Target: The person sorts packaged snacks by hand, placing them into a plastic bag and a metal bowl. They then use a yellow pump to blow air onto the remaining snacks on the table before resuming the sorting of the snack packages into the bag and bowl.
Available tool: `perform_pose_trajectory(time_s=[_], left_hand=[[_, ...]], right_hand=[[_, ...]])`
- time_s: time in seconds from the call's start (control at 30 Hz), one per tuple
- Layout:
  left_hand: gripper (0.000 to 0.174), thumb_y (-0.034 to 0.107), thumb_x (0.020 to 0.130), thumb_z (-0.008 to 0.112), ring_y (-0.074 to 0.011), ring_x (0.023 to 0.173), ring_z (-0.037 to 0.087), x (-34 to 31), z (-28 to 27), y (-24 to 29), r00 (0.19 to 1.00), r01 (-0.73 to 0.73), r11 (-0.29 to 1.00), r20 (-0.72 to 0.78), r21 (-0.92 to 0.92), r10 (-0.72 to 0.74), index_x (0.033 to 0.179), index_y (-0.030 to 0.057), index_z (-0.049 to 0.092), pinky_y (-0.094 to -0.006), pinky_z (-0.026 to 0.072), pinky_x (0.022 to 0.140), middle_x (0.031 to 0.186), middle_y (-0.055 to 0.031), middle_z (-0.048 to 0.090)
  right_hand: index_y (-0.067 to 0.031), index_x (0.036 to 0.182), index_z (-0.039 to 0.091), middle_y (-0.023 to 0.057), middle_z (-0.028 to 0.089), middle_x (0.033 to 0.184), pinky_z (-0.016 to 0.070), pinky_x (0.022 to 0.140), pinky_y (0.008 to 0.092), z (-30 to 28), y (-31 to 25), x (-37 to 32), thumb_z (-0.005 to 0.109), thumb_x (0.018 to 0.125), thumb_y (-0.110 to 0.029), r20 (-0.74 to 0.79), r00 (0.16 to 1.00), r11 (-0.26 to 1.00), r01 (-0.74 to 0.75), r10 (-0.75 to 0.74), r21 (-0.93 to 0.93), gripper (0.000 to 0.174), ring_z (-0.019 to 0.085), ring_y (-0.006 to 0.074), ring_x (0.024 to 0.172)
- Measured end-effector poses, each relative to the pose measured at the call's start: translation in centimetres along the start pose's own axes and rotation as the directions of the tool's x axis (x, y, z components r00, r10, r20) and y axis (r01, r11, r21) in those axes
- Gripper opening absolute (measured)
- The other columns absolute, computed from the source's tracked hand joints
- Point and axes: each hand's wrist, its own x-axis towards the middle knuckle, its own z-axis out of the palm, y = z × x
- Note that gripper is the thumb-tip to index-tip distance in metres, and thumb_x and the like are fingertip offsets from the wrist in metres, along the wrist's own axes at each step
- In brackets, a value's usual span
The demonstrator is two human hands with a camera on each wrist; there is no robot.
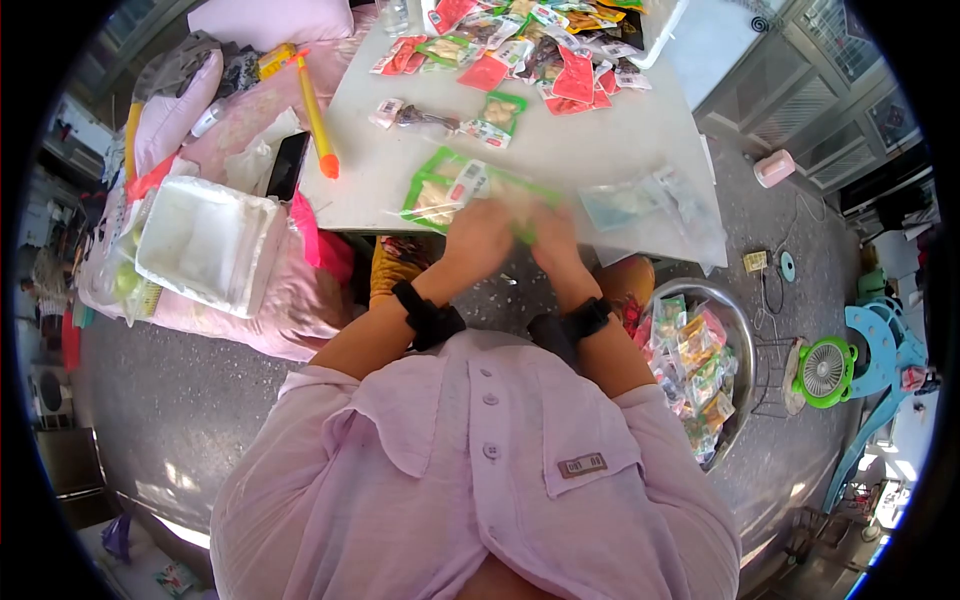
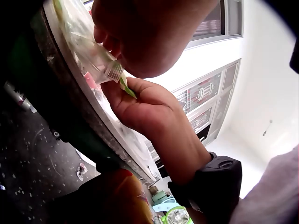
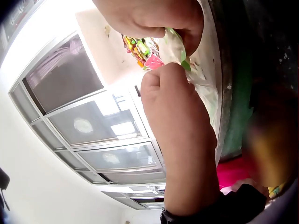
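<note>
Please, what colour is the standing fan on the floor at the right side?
Bright green fan, showing best in the head view.

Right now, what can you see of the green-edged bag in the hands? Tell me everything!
The bag looks like thin, shiny, see-through plastic with bright green edging. Pale, lumpy pieces show inside, and a white label with small dark print is on it. It is at the near edge of the pale table. The left hand and right hand pinch its near side, hiding part of it. The end by the right hand is blurred, so I can't tell if it's open.
</note>
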Motion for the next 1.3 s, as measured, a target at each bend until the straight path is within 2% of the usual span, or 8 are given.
perform_pose_trajectory(time_s=[0.23,0.43,0.6,0.73,0.93,1.03,1.13,1.3], left_hand=[[0.014,0.005,0.065,0.05,-0.0332,0.081,0.048,0.1,-1.1,0.5,0.998,-0.057,0.997,0.004,0.054,0.057,0.078,-0.0003,0.049,-0.0401,0.0393,0.072,0.085,-0.0162,0.051],[0.013,0.006,0.064,0.052,-0.0325,0.082,0.048,-0.6,-0.9,0.2,1.0,-0.017,1.0,0.02,0.023,0.017,0.076,0.0006,0.049,-0.0405,0.039,0.072,0.085,-0.0152,0.051],[0.018,0.008,0.063,0.054,-0.0319,0.087,0.048,-1.1,-0.8,0.2,0.998,-0.026,0.998,0.063,0.053,0.023,0.079,0.0018,0.049,-0.0399,0.0383,0.074,0.089,-0.0141,0.052],[0.026,0.009,0.061,0.057,-0.0308,0.095,0.045,-1.6,-1.1,0.7,0.99,-0.032,0.995,0.137,0.097,0.019,0.086,0.0044,0.051,-0.0406,0.0364,0.078,0.097,-0.0125,0.049],[0.037,0.01,0.058,0.06,-0.0293,0.102,0.042,-3.0,-0.9,1.1,0.988,-0.149,0.956,0.074,0.253,0.134,0.095,0.0077,0.053,-0.0431,0.0338,0.083,0.104,-0.0115,0.045],[0.033,0.011,0.061,0.057,-0.0282,0.1,0.043,-3.2,-0.7,0.1,0.981,-0.194,0.939,0.068,0.283,0.182,0.094,0.0074,0.053,-0.0421,0.0339,0.083,0.101,-0.0129,0.047],[0.025,0.006,0.061,0.056,-0.0294,0.099,0.044,-3.2,-0.7,-0.6,0.979,-0.201,0.958,0.051,0.205,0.195,0.086,0.0059,0.054,-0.0425,0.035,0.083,0.099,-0.0124,0.048],[0.017,0.0,0.061,0.056,-0.0317,0.095,0.047,-2.4,-1.6,-1.2,0.975,-0.21,0.973,-0.054,0.091,0.215,0.078,0.0025,0.052,-0.0412,0.0376,0.082,0.093,-0.0124,0.05]], right_hand=[[-0.0037,0.081,0.054,0.0022,0.053,0.062,0.0344,0.038,0.0214,-0.5,-3.1,-0.6,0.051,0.077,-0.017,0.232,0.924,0.843,-0.146,0.302,-0.517,0.014,0.045,0.0084,0.047],[-0.0045,0.079,0.053,0.0031,0.052,0.061,0.0346,0.038,0.0205,-1.5,-2.6,0.0,0.054,0.075,-0.013,0.202,0.942,0.925,-0.192,0.267,-0.329,0.01,0.046,0.0082,0.047],[-0.0026,0.081,0.051,0.0054,0.053,0.071,0.0422,0.046,0.0229,-2.5,0.8,1.5,0.052,0.073,-0.007,0.465,0.879,0.748,0.377,-0.103,-0.547,0.009,0.051,0.0115,0.057],[-0.002,0.086,0.049,0.0082,0.053,0.077,0.0461,0.05,0.0267,-1.1,-0.2,0.2,0.051,0.072,-0.004,0.084,0.958,0.96,-0.268,0.274,-0.081,0.015,0.053,0.0149,0.06],[-0.0008,0.095,0.049,0.0118,0.055,0.087,0.0463,0.058,0.0309,-2.8,-1.1,0.5,0.048,0.074,-0.006,0.023,0.998,0.81,0.06,-0.057,-0.583,0.022,0.057,0.0218,0.07],[-0.001,0.096,0.048,0.0145,0.055,0.089,0.0441,0.066,0.0338,-2.9,-1.4,1.0,0.047,0.072,-0.007,0.399,0.776,0.315,0.583,-0.489,-0.749,0.025,0.056,0.0287,0.077],[-0.0015,0.094,0.049,0.0175,0.055,0.088,0.0415,0.072,0.0361,-2.7,-1.9,2.0,0.046,0.071,-0.007,0.417,0.88,0.294,0.47,-0.226,-0.832,0.024,0.053,0.0325,0.084],[-0.0004,0.085,0.051,0.0192,0.054,0.082,0.0417,0.07,0.0365,-2.3,-2.1,2.2,0.044,0.072,-0.005,0.425,0.873,0.37,0.487,-0.24,-0.791,0.015,0.052,0.0339,0.082]])
